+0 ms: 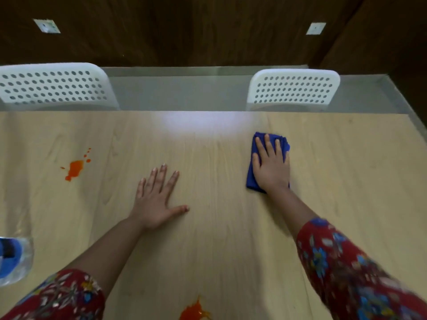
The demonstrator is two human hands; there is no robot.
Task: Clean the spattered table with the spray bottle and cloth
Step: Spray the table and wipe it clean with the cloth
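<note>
My right hand (272, 165) lies flat with straight fingers on a folded blue cloth (250, 179), pressing it onto the light wooden table (219, 239) at the right of centre. My left hand (157, 199) rests palm down with spread fingers on the bare tabletop near the middle. An orange spatter (75, 168) with small droplets marks the table at the left. A second orange spatter (194, 311) sits at the near edge of the view. The clear spray bottle (13, 259) with a blue top stands at the far left edge, partly cut off.
Two white perforated chairs stand behind the table's far edge, one at the left (53, 86) and one at the right (293, 88). Beyond them lie a grey floor strip and a dark wooden wall. A bright light reflection shows on the table's far middle.
</note>
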